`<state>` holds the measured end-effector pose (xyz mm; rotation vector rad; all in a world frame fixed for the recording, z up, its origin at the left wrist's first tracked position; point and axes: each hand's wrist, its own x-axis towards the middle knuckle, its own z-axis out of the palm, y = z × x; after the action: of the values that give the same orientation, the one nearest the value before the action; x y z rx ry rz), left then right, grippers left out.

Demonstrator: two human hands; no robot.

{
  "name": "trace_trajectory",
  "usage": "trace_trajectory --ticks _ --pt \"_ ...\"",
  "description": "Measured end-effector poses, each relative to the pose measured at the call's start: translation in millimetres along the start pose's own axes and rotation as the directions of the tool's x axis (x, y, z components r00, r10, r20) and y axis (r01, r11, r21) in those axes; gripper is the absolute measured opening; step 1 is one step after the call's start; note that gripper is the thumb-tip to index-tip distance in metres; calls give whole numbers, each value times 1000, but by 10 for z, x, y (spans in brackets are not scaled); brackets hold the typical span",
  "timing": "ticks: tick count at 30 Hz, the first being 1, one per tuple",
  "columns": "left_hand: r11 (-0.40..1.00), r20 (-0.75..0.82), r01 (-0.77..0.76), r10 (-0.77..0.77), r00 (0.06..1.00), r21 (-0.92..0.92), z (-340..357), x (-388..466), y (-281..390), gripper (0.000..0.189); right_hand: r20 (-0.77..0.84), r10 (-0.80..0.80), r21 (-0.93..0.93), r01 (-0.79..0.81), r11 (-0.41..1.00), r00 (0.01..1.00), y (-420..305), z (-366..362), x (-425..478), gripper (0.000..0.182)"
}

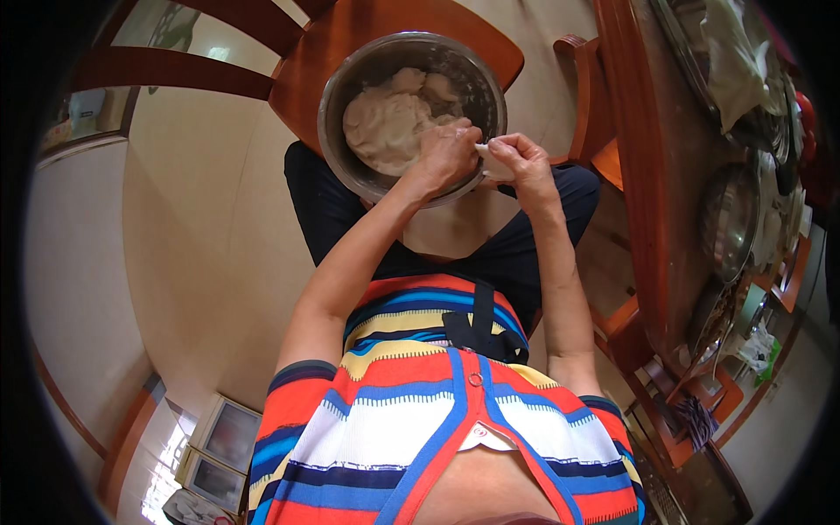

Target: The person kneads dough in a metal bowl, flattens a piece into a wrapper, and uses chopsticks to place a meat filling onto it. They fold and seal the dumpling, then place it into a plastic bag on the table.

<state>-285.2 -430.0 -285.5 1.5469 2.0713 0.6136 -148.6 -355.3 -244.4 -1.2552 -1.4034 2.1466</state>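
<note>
A round metal bowl (330,161) stands on a wooden chair seat in front of my knees. Pale dough (384,125) lies in it, one large mass with smaller lumps beside it. My left hand (449,152), over the bowl's near right part, has its fingers curled; what lies under them is hidden. Just right of it, at the rim, my right hand (528,167) pinches a small flat white piece (495,165) between thumb and fingers. That piece reaches toward my left hand; whether the left fingers grip it too, I cannot tell.
The chair's wooden seat (485,39) extends beyond the bowl. Along the right runs a wooden table (633,131) bearing a metal basin (728,223), a whitish cloth or plastic sheet (735,72) and other dishes. More wooden chairs (587,98) stand beside the table.
</note>
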Motion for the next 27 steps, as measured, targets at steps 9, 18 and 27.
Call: trace_trajectory --ticks 9,18,27 --pt "979 -73 191 -196 978 -67 -69 -104 62 15 -35 -42 16 42 999 999 161 -76 66 20" --pt "42 190 261 -576 795 -964 28 -299 -432 30 13 -222 -303 215 928 975 155 7 53 25" --pt "4 197 229 -496 846 -973 -67 -362 -423 30 217 -196 -869 281 407 956 57 512 13 38"
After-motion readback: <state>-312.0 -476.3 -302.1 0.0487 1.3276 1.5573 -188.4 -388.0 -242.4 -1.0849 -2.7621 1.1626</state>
